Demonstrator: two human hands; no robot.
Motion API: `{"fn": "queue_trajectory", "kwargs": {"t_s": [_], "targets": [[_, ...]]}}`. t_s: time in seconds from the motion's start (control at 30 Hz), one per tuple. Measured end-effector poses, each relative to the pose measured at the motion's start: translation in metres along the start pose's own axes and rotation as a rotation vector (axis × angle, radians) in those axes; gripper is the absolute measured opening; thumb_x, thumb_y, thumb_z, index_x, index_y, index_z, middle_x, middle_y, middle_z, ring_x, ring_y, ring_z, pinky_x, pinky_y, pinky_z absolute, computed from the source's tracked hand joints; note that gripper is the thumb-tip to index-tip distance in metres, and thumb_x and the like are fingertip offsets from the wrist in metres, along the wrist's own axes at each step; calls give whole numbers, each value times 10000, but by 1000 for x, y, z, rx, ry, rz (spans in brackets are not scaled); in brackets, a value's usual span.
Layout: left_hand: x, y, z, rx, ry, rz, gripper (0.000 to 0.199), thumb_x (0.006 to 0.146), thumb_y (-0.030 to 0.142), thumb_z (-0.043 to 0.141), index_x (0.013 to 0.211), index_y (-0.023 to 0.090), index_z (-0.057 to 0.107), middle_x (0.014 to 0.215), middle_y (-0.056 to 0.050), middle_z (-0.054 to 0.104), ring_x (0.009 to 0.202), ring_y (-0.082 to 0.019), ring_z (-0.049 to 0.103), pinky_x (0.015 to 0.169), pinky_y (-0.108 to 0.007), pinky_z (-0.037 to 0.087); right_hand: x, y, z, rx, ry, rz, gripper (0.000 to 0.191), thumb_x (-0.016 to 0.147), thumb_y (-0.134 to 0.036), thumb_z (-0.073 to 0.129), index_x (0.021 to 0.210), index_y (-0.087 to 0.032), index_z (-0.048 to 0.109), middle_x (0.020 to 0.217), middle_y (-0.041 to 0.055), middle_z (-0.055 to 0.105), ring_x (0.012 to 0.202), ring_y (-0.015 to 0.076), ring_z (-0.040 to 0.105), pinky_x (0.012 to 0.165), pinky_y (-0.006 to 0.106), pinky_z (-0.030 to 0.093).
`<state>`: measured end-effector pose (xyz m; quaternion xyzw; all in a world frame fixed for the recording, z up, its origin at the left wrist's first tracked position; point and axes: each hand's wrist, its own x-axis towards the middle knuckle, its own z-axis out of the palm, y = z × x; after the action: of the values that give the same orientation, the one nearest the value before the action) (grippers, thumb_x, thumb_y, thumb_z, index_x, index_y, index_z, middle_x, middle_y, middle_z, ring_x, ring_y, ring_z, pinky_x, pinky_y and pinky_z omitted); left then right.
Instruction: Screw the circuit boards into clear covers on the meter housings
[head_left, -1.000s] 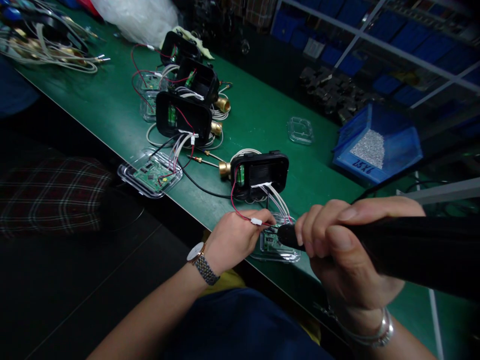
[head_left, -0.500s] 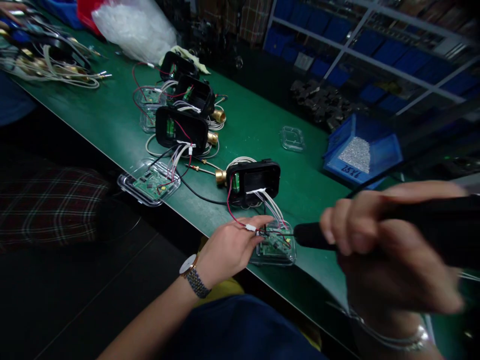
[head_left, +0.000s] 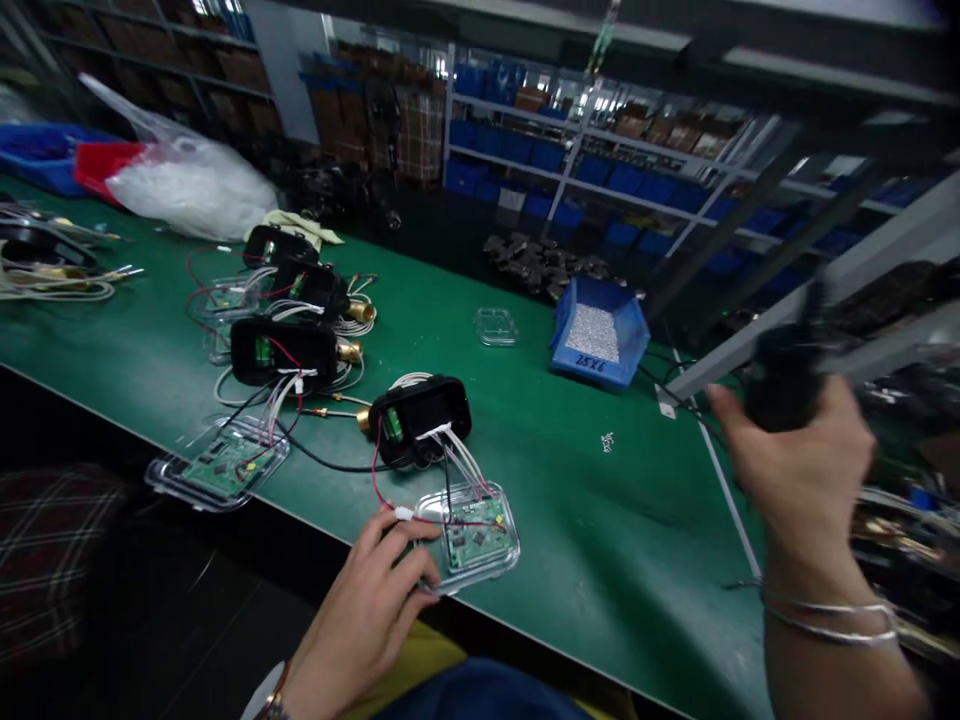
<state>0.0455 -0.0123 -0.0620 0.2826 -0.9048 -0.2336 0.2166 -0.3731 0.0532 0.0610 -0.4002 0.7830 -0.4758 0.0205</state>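
Observation:
My left hand (head_left: 382, 580) grips the near left edge of a clear plastic cover (head_left: 501, 567), thumb and fingers closed at its rim. A green circuit board (head_left: 480, 537) lies inside the cover. White, red and black wires join the board to an open black housing (head_left: 444, 405) with a brass fitting behind it. My right hand (head_left: 806, 470) is raised at the right, wrapped round a black electric screwdriver (head_left: 784, 375), blurred by motion and well away from the board. Small screws (head_left: 607, 441) lie on the green table (head_left: 577, 520) between the hands.
A blue bin (head_left: 600, 372) marked 25X6 holds small metal pieces. A spare clear cover (head_left: 496, 327) lies left of it. More wired black housings (head_left: 283, 352) and a board in a clear cover (head_left: 225, 465) stand leftward. A metal post (head_left: 750, 350) rises at right.
My right hand has lifted the electric screwdriver off the board and carried it away to the right. My left hand stays at the cover, now at its left edge. The camera view has tilted up.

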Motion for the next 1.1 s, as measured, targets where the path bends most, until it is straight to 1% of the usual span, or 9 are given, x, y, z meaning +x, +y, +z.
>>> {"fn": "queue_trajectory", "kwargs": {"t_s": [0.13,0.27,0.37,0.5,0.63,0.73,0.83,0.97,1.1], "targets": [[2,9,-5,-108,206,4,69,952,180,602,977,239,629,1058,-50,740,1075,-226,665,951,-377,569,16,61,13,-503,-80,141,538,815,-522,739,1171,-156,571,757,96,612,616,271,558,610,374,416],[13,22,-14,-363,450,-407,140,995,371,587,1042,240,580,861,-2,723,763,-147,683,692,-228,549,9,109,28,-706,-269,223,537,886,-528,594,1186,-82,581,803,206,667,726,412,653,699,508,492],[26,26,-24,-653,556,-624,259,1003,487,551,1017,228,544,806,21,706,670,-106,629,624,-183,509,2,128,26,-794,-356,233,544,911,-563,522,1197,-102,568,930,259,684,858,468,674,758,571,510],[39,26,-37,-821,599,-692,341,969,544,593,963,206,551,781,25,687,631,-75,560,590,-149,458,3,133,16,-849,-416,212,472,914,-590,495,1102,-171,601,905,251,673,849,458,673,756,590,511],[38,21,-43,-880,599,-704,367,952,566,610,974,205,549,768,23,691,624,-77,552,591,-158,451,8,101,35,-698,-372,106,573,866,-613,532,1171,-136,618,1127,320,591,1167,551,545,991,712,384],[32,17,-45,-897,575,-678,351,952,552,613,985,207,555,770,12,697,661,-100,593,625,-189,473,2,54,83,-268,-511,43,671,801,-636,629,1260,-146,605,1269,262,576,1252,481,526,1108,686,335],[21,13,-49,-782,465,-598,273,909,460,706,950,209,605,769,9,701,707,-127,629,672,-225,487,-13,3,142,109,-838,68,685,829,-605,663,1398,-251,521,1273,139,647,1193,322,626,1007,512,528],[2,5,-58,-401,280,-300,205,751,168,860,891,244,730,798,19,729,747,-147,638,681,-236,482,-32,-45,199,474,-1223,195,928,834,-508,744,1586,-301,241,1172,125,707,1059,294,708,782,427,620],[-10,-15,-75,-161,261,23,230,858,47,694,968,248,709,844,19,754,809,-161,639,737,-264,525,-44,-58,231,666,-1331,319,1055,768,-374,827,1593,-280,177,1115,129,727,919,299,745,679,396,619]]}}
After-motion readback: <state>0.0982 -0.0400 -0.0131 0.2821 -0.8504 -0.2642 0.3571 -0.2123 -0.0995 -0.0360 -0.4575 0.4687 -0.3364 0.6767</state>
